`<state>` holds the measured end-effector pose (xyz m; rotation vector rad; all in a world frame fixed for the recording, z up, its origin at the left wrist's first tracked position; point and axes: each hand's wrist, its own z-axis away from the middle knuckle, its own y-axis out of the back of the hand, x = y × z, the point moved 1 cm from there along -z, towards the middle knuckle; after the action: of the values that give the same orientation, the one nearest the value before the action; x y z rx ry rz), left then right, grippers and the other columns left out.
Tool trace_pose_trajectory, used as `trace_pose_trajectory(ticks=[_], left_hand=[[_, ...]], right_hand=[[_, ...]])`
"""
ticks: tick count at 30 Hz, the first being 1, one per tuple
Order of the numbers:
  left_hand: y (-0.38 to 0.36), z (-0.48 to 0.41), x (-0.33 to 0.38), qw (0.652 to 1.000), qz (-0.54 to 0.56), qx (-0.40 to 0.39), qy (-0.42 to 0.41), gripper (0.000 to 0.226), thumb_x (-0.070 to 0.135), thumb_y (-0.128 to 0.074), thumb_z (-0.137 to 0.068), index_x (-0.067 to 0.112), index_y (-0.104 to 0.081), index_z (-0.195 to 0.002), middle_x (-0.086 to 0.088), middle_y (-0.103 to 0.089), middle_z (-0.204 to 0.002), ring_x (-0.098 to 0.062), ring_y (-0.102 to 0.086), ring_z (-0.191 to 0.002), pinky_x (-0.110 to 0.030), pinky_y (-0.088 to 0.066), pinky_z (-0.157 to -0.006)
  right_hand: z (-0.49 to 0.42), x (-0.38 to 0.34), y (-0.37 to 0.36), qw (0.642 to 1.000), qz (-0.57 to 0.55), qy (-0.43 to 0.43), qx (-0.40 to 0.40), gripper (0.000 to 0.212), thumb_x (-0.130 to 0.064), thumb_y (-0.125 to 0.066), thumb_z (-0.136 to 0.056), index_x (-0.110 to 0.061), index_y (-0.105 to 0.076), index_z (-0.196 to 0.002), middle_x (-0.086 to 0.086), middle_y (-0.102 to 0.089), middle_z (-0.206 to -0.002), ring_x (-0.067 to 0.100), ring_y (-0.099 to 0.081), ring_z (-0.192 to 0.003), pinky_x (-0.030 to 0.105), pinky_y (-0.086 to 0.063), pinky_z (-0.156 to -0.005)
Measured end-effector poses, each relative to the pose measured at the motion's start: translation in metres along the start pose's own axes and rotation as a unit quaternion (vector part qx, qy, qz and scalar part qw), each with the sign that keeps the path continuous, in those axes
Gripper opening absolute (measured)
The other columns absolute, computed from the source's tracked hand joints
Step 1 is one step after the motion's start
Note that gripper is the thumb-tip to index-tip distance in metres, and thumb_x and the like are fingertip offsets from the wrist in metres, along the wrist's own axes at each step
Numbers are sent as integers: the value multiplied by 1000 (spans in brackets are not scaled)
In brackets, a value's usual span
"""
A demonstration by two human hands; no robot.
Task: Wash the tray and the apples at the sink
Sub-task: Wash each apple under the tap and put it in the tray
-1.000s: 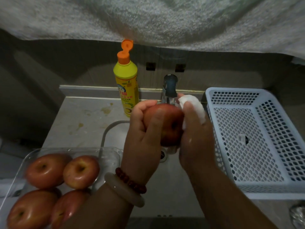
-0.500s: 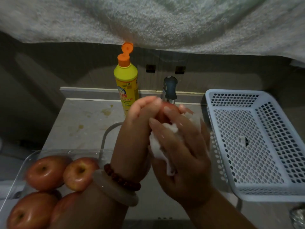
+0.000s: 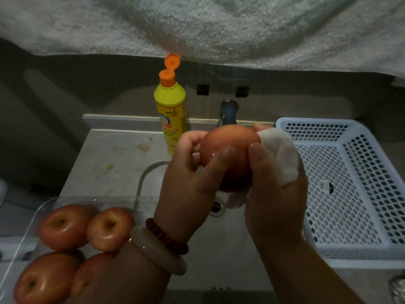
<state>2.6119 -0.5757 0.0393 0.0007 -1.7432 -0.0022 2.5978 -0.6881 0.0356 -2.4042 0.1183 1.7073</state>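
Yellow soap btl (image 3: 170, 106) behind apple (image 3: 230, 154)

tray (image 3: 41, 212) with four apples (image 3: 109, 228) sat left of sink (image 3: 228, 235); basket (image 3: 350, 194) right. bottle (image 3: 171, 110) and tap (image 3: 228, 111) stood behind.

Home kitchen: sink (image 3: 230, 249) with tap (image 3: 228, 111), dish soap bottle (image 3: 170, 110), white draining basket (image 3: 355, 194).
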Motion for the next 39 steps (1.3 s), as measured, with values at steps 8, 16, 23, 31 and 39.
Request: trace_pose_trajectory(ticks=[8, 16, 23, 31, 39], left_hand=[[4, -1, 0, 998, 6, 12, -66, 31, 29, -54, -86, 15, -64, -112, 7, -65, -120, -10, -60, -112, -30, -51, -91], [9, 1, -3, 964, -152, -2, -217, 50, 67, -37, -89, 33, -44, -126, -8, -42, -135, -10, -46, -123, -19, -42, -94], [-2, 5, -5, 980, 187, 1, 68, 44, 43, -45, -93, 19, -54, -129, -3, -62, -123, -18, -64, -108, -32, -54, -83], [21, 2, -6, 999, -19, -2, -43, 39, 55, -65, -75, 42, -59, -111, 6, -60, -119, -19, -61, -108, -41, -56, -83], [8, -1, 0, 985, 85, 114, 97, 73, 67, -58, -60, 26, -52, -121, -1, -65, -112, -20, -69, -95, -41, -60, -75]], right_hand=[[0, 3, -7, 998, 60, 37, 4, 34, -46, -50, -94, -25, -62, -117, -1, -67, -114, 15, -67, -101, 41, -55, -82], [-16, -1, 0, 942, -231, -243, -2, 44, -38, -65, -73, -24, -64, -115, -1, -71, -107, 23, -71, -93, 43, -57, -70], [6, 1, -8, 921, 294, 252, -33, 35, -31, -56, -94, -10, -60, -121, 10, -59, -121, 25, -56, -113, 47, -48, -91], [-2, -4, -9, 998, 23, -9, -57, 41, -40, -62, -82, -13, -64, -113, 0, -67, -105, 13, -63, -103, 26, -51, -85], [11, -2, -15, 990, 126, 58, 3, 31, -42, -64, -85, -27, -61, -112, -13, -63, -109, 12, -61, -109, 29, -50, -91]])
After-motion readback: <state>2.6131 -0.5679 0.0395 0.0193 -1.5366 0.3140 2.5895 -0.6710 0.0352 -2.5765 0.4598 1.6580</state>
